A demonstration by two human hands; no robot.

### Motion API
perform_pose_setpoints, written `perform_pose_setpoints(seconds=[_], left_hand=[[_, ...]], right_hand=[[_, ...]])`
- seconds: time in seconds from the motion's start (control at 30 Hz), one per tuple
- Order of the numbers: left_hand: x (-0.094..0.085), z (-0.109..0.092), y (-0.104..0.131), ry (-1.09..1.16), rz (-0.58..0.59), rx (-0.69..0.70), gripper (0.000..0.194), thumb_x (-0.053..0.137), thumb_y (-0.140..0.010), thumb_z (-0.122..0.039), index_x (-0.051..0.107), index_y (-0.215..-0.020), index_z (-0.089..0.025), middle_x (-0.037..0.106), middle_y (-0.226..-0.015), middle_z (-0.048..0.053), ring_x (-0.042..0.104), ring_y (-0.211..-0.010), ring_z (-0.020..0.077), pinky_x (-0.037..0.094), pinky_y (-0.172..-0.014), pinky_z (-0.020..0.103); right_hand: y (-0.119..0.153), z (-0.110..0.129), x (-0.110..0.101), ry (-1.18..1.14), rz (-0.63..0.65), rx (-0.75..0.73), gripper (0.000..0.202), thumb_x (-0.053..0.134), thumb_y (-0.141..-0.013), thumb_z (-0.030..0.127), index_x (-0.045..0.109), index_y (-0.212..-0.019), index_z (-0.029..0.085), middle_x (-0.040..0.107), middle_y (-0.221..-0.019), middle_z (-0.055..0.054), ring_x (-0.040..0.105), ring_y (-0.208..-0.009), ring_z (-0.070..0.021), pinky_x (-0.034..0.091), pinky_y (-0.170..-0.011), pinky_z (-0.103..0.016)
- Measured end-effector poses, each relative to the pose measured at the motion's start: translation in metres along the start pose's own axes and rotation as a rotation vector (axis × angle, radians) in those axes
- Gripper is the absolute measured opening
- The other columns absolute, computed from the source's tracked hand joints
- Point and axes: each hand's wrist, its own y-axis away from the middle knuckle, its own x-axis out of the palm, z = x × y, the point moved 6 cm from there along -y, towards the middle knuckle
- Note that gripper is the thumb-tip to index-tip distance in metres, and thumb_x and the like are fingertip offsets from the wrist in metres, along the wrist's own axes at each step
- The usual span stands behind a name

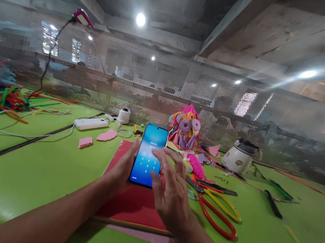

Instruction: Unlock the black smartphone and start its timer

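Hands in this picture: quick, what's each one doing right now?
Left hand: closed, holding the phone.
Right hand: open, over the phone; whether it touches cannot be told.

Left hand (125,163): most fingers hidden behind smartphone (141,173); right hand (174,188) covers part of the screen's right side, small text above keypad illegible. Red sheet (131,206) partly obscured by phone and hands. Pipe cleaners (4,101) cut by left edge; shapes behind perforated partition (163,80) blurred.
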Motion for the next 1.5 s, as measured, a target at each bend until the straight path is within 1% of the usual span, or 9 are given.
perform_pose_setpoints(seconds=[0.13, 0.2, 0.3, 0.4, 0.63, 0.77, 1.03, 1.27, 1.5], left_hand=[[-0.004, -0.002, -0.001, 0.033, 0.019, 0.0, 0.068, 0.031, -0.088, -0.064, 0.056, -0.118, -0.009, 0.069, -0.1, 0.017, 0.068, -0.085, 0.0278, 0.052, -0.08, 0.042], [-0.005, -0.002, -0.002, 0.056, 0.037, -0.005, 0.067, 0.034, -0.086, -0.065, 0.058, -0.115, -0.009, 0.069, -0.101, 0.017, 0.068, -0.085, 0.0279, 0.052, -0.08, 0.042], [-0.007, -0.004, -0.004, 0.068, 0.03, 0.013, 0.065, 0.033, -0.087, -0.064, 0.061, -0.109, -0.009, 0.071, -0.092, 0.014, 0.069, -0.076, 0.0246, 0.054, -0.073, 0.038], [-0.005, -0.006, -0.004, 0.072, 0.034, 0.041, 0.062, 0.032, -0.089, -0.061, 0.063, -0.105, -0.009, 0.071, -0.088, 0.013, 0.068, -0.072, 0.0225, 0.053, -0.071, 0.035], [-0.002, -0.006, -0.003, 0.073, 0.031, 0.017, 0.065, 0.029, -0.089, -0.062, 0.065, -0.1, -0.009, 0.071, -0.09, 0.015, 0.068, -0.074, 0.0228, 0.054, -0.071, 0.035], [-0.003, -0.006, -0.003, 0.042, -0.006, 0.013, 0.063, 0.029, -0.09, -0.061, 0.065, -0.099, -0.01, 0.071, -0.088, 0.014, 0.068, -0.072, 0.0225, 0.054, -0.071, 0.036], [-0.003, -0.006, -0.002, 0.032, -0.012, 0.008, 0.064, 0.028, -0.09, -0.061, 0.064, -0.102, -0.009, 0.071, -0.086, 0.014, 0.068, -0.072, 0.0229, 0.054, -0.071, 0.035], [0.001, -0.008, 0.001, 0.063, -0.021, 0.034, 0.059, 0.028, -0.092, -0.055, 0.064, -0.095, -0.01, 0.072, -0.082, 0.012, 0.068, -0.066, 0.021, 0.055, -0.062, 0.032], [0.001, -0.005, 0.0, 0.052, 0.011, 0.017, 0.061, 0.026, -0.092, -0.056, 0.064, -0.099, -0.009, 0.071, -0.086, 0.014, 0.069, -0.069, 0.0221, 0.055, -0.066, 0.033]], right_hand=[[0.002, -0.01, -0.012, -0.011, -0.177, 0.041, 0.044, 0.051, -0.088, 0.014, 0.043, -0.131, 0.019, 0.065, -0.1, -0.008, 0.051, -0.105, -0.0248, 0.042, -0.09, -0.047], [0.003, -0.01, -0.013, -0.014, -0.188, 0.04, 0.04, 0.052, -0.087, 0.013, 0.047, -0.126, 0.017, 0.065, -0.092, -0.007, 0.053, -0.098, -0.0241, 0.043, -0.086, -0.046], [0.004, -0.006, -0.011, -0.015, -0.17, 0.018, 0.038, 0.054, -0.086, 0.012, 0.049, -0.123, 0.017, 0.066, -0.09, -0.006, 0.053, -0.096, -0.0239, 0.042, -0.085, -0.044], [0.004, -0.002, -0.01, -0.013, -0.148, -0.015, 0.041, 0.054, -0.086, 0.01, 0.048, -0.125, 0.017, 0.068, -0.092, -0.006, 0.053, -0.099, -0.0244, 0.04, -0.087, -0.045], [0.004, 0.0, -0.005, -0.023, -0.078, -0.021, 0.04, 0.05, -0.087, 0.009, 0.047, -0.126, 0.016, 0.069, -0.101, -0.008, 0.051, -0.106, -0.0256, 0.04, -0.09, -0.048], [0.004, 0.0, -0.006, -0.032, -0.087, -0.019, 0.04, 0.05, -0.087, 0.009, 0.047, -0.126, 0.017, 0.068, -0.102, -0.008, 0.051, -0.106, -0.0255, 0.041, -0.089, -0.048], [0.004, -0.002, -0.002, -0.026, -0.063, -0.019, 0.043, 0.052, -0.086, 0.01, 0.046, -0.127, 0.018, 0.068, -0.102, -0.007, 0.05, -0.106, -0.0256, 0.041, -0.089, -0.048], [0.007, -0.003, -0.007, -0.095, -0.125, 0.019, 0.043, 0.052, -0.086, 0.008, 0.047, -0.126, 0.02, 0.067, -0.104, -0.007, 0.052, -0.104, -0.0234, 0.043, -0.089, -0.046], [0.003, -0.004, 0.001, -0.078, -0.053, 0.018, 0.045, 0.05, -0.088, 0.011, 0.041, -0.131, 0.02, 0.064, -0.113, -0.008, 0.048, -0.112, -0.0242, 0.042, -0.093, -0.048]])
